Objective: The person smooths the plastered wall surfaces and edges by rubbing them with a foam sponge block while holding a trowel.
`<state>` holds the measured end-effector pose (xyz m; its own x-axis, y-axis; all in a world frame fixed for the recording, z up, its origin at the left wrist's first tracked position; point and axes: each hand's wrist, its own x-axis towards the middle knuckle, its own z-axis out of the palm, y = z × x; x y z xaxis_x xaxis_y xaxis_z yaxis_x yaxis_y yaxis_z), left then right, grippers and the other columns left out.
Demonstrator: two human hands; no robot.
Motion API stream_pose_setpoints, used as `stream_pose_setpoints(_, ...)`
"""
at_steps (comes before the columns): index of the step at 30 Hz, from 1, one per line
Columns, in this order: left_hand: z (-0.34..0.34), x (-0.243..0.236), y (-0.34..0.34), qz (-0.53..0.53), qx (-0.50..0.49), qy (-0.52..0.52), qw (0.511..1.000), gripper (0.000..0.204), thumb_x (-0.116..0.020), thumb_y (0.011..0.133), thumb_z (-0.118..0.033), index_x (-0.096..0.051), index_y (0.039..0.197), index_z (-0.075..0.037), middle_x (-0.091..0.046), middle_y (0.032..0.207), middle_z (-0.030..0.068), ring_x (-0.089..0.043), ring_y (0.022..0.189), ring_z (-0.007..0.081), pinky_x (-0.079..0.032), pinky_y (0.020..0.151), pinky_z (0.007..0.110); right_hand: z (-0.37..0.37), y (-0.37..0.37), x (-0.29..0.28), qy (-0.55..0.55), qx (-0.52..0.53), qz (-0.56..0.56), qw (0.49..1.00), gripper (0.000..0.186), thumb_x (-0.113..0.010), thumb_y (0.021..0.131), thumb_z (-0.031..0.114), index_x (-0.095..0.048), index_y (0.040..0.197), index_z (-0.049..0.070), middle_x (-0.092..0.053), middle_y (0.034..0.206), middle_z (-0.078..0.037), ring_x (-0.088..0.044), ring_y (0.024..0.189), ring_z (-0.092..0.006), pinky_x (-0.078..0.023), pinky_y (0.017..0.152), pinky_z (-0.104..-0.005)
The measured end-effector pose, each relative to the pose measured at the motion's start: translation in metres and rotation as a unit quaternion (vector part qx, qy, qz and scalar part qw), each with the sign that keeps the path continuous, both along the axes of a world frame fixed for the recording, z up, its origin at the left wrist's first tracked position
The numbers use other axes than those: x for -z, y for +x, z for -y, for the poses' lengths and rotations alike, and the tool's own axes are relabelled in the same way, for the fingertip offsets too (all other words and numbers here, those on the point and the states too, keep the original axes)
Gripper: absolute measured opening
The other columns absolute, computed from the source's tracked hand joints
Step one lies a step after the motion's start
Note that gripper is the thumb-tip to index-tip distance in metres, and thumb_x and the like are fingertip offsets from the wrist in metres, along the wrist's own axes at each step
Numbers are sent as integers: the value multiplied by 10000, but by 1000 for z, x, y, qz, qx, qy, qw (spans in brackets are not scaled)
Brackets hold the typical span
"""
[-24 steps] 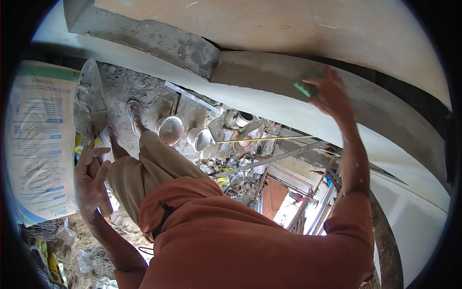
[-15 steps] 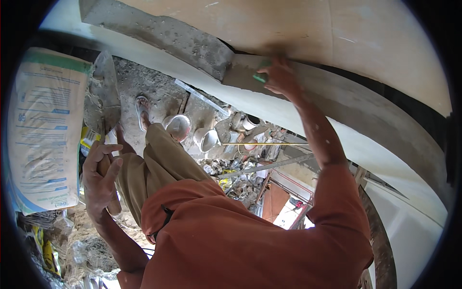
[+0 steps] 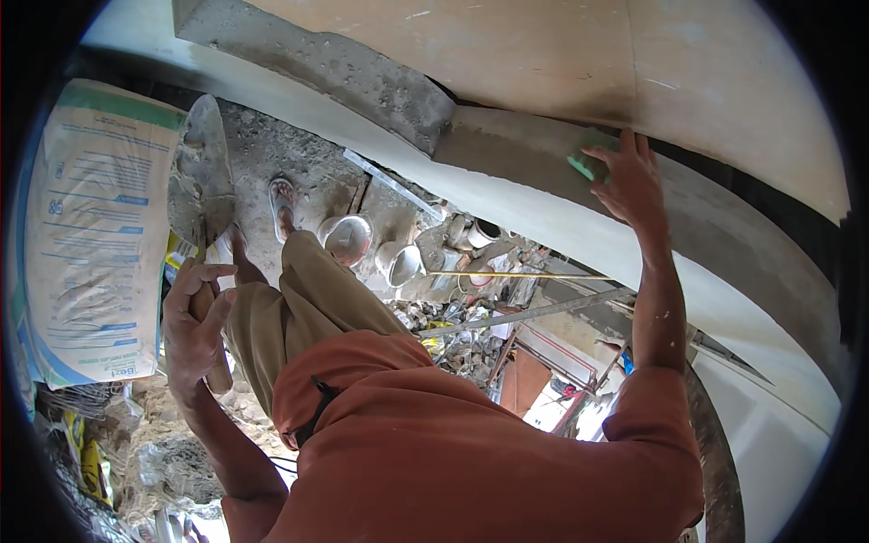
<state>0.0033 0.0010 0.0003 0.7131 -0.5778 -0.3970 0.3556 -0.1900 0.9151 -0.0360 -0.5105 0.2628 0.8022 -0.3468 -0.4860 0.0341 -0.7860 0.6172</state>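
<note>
My left hand (image 3: pixel 192 337) is wrapped round the wooden handle of a trowel (image 3: pixel 205 163). Its pointed, mortar-smeared blade points away from me, beside a large paper sack. At the upper right, my right hand (image 3: pixel 631 185) presses a green sponge (image 3: pixel 587 165) onto a grey plastered ledge (image 3: pixel 511 145) along the wall. Some of the sponge is hidden behind the fingers. The plaster near it looks smooth and damp, while the stretch of ledge farther left (image 3: pixel 335 77) is rougher and pitted.
The white and blue sack (image 3: pixel 100 235) fills the left side. Two whitish buckets (image 3: pixel 347 240) stand on the floor beyond my feet. A yellow rod (image 3: pixel 516 275) and a grey pole (image 3: pixel 516 314) cross over rubble (image 3: pixel 457 348). A pale strip (image 3: pixel 389 184) leans near the wall.
My right hand has slid the sponge rightward along the ledge, the arm reaching farther right. My left hand keeps its hold on the trowel. The view has shifted slightly.
</note>
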Motion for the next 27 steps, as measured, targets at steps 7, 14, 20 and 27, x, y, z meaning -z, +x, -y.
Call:
stream_pose_setpoints(7, 7, -6, -2, -8, -11, 8, 1000, 217, -723, 866, -19, -707, 1083, -13, -463, 855, 19, -426, 734, 109, -366, 708, 257, 2, -4, 180, 139, 24, -93, 986, 543, -832, 720, 240, -745, 1253, 297, -522, 1278, -184, -518, 1236, -379, -434, 1086, -497)
stream_pose_setpoints(14, 0, -7, -11, -73, -18, 40, 996, 227, -697, 870, 15, -695, 1096, 5, -460, 883, 4, -419, 749, 93, -366, 680, 248, 17, -21, 244, 153, 12, -117, 981, 545, -784, 713, 208, -749, 1248, 307, -545, 1263, -163, -516, 1231, -361, -456, 1057, -474)
stream_pose_setpoints(20, 3, 2, -9, -145, -6, 15, 989, 238, -676, 879, 31, -690, 1115, 0, -471, 918, 0, -406, 762, 88, -370, 695, 242, 0, -21, 136, 112, 54, -138, 983, 538, -746, 738, 162, -744, 1259, 293, -550, 1320, -186, -488, 1311, -386, -436, 1101, -508)
stream_pose_setpoints(27, 36, 3, 0, -66, 52, 18, 996, 230, -704, 877, -19, -691, 1106, -16, -512, 919, 26, -478, 818, 122, -419, 878, 288, -47, -26, -151, 27, 103, -90, 990, 556, -746, 700, 8, -760, 1213, 225, -538, 1158, -161, -545, 1191, -366, -438, 1101, -487)
